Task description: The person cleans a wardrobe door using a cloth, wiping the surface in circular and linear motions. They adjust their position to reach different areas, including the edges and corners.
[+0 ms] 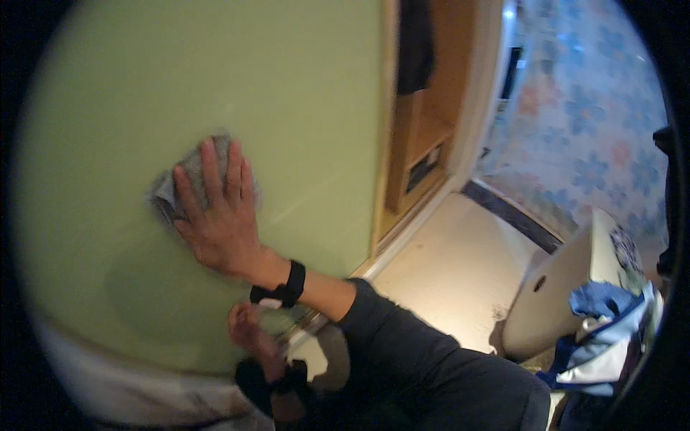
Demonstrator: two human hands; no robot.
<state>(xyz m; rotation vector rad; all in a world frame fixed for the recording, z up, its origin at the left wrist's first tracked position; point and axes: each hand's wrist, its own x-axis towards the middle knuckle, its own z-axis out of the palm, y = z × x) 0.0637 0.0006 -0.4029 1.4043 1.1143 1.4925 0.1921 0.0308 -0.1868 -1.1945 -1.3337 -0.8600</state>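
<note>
My right hand lies with its fingers spread over a grey cloth, holding it flat against a pale green upright panel. The cloth sticks out beyond the fingers, mostly on the left; the palm hides the rest. Lower down and close to me is my left hand, in front of the panel's lower part. Its fingers are curled in, slightly blurred, and I see nothing in them. A black band circles each wrist.
Right of the panel, an open wooden cabinet holds dark hanging fabric. Beyond it hangs a flowered curtain. A pale chair with heaped clothes stands at right on the light floor. Whitish fabric lies at the lower left.
</note>
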